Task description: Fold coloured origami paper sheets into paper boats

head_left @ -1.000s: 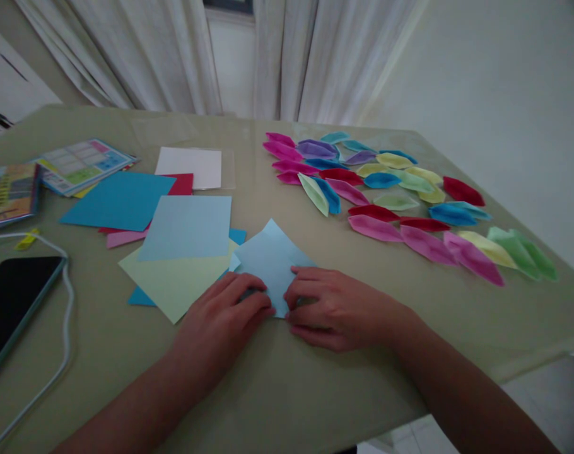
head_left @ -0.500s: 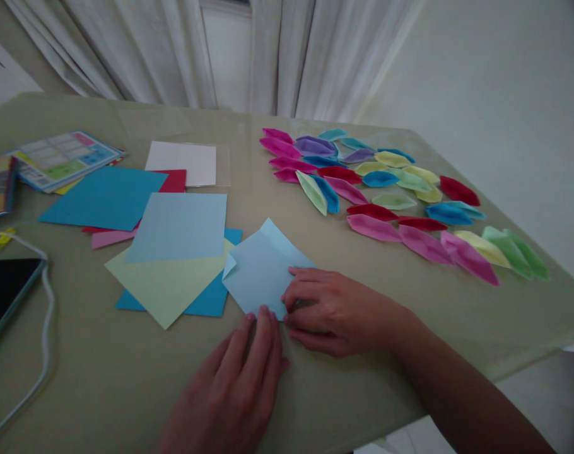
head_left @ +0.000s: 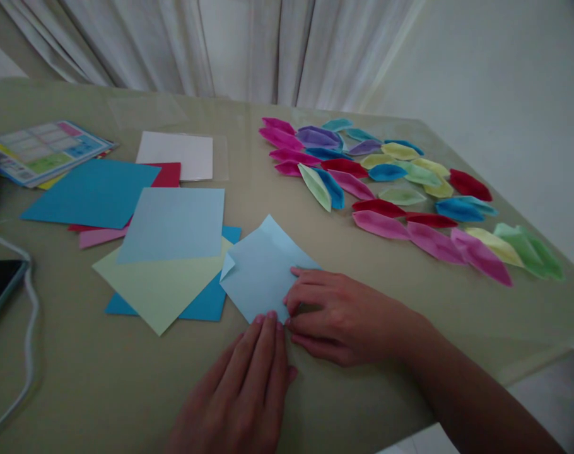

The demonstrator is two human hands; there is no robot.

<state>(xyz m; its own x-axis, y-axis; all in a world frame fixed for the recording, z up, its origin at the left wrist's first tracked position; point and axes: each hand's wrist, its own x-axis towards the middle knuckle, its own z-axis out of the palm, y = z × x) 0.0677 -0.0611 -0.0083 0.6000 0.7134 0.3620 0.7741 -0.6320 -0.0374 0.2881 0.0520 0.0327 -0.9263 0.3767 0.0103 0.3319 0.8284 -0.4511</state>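
A light blue square of origami paper (head_left: 263, 268) lies turned cornerwise on the table, a small flap folded over at its left corner. The fingers of my left hand (head_left: 249, 384) are stretched out side by side, their tips pressing on its near edge. My right hand (head_left: 334, 312) curls at the near right side, fingertips and thumb closed on the paper there. That part of the sheet is hidden under the fingers. Just left are a pale green sheet (head_left: 159, 284), a light blue-grey sheet (head_left: 173, 224) and a darker blue sheet (head_left: 204, 302), overlapping.
Folded paper pieces in many colours, such as a pink one (head_left: 436, 244), spread over the right back of the table (head_left: 363, 391). On the left are a blue sheet (head_left: 93, 192), printed cards (head_left: 50, 151), a white pad (head_left: 176, 156), a phone (head_left: 0, 287) and a white cable (head_left: 30, 340).
My left hand has drawn back from the paper's left part to its near edge, and its fingers have straightened. My right hand keeps its place on the paper. The view has shifted slightly.
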